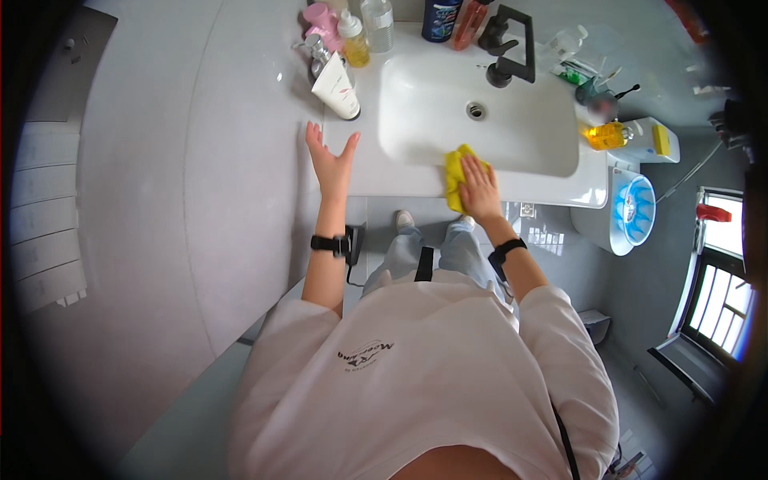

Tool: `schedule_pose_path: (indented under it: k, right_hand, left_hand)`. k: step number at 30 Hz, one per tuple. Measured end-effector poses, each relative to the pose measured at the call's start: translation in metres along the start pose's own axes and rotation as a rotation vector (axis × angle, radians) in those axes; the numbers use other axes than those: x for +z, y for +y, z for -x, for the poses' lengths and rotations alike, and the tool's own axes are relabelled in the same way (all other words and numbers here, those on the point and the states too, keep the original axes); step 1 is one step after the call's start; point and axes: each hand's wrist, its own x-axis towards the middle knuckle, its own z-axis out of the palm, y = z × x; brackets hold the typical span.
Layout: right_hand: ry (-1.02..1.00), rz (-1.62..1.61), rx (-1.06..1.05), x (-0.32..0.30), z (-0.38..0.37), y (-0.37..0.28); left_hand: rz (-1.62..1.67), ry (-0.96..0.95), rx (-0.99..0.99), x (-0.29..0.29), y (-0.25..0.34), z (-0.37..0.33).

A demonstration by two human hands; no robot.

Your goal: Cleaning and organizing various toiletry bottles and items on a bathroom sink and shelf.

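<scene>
My right hand (480,192) presses a yellow cloth (454,176) against the front rim of the white sink (424,120), and part of the cloth hangs over the countertop's front edge. My left hand (330,166) is raised by the left end of the countertop, thumb and fingers spread, holding nothing. Just beyond its fingertips a white squeeze tube (336,90) stands on its cap. The black faucet (502,68) rises at the back of the basin, over to the right of the round drain (476,110).
Behind the tube cluster a pump bottle of yellow liquid (354,44), a clear bottle (378,24) and a pink item (322,22). A dark blue bottle (440,20) stands at the back. On the right are an orange-yellow bottle (608,136) and a white bin with blue liner (636,210).
</scene>
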Motion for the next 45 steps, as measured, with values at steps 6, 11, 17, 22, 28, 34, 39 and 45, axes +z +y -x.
schedule_pose_path:
  k: [6, 11, 17, 22, 28, 34, 39, 45]
  right_hand:
    - [0.154, 0.033, 0.188, -0.002, 0.017, 0.025]
    - [0.242, -0.04, 0.21, 0.003, 0.008, 0.032]
    - [-0.062, -0.303, 0.509, -0.005, -0.024, 0.071]
    - [0.186, -1.42, 0.651, -0.085, -0.039, 0.058]
    - [0.097, -0.946, -0.244, -0.131, -0.047, 0.049]
    - [0.073, -0.832, -0.015, -0.081, -0.05, 0.042]
    - [0.011, -1.059, -0.041, -0.024, -0.106, 0.09]
    - [-0.106, -1.007, -0.233, -0.1, -0.028, 0.045]
  left_hand:
    - [-0.034, 0.002, 0.162, 0.046, -0.029, -0.059]
    - [-0.049, -0.04, 0.059, 0.058, -0.019, -0.068]
    - [0.396, -0.248, -0.242, 0.09, 0.001, -0.023]
    - [0.75, -0.438, -0.626, 0.116, 0.043, 0.043]
    - [1.006, -0.4, -0.634, 0.165, 0.057, 0.09]
    - [0.535, -0.488, -0.527, 0.176, 0.074, 0.114]
    - [0.309, -0.499, -0.455, 0.189, 0.085, 0.141]
    - [0.784, -0.314, -0.465, 0.181, 0.049, 0.121]
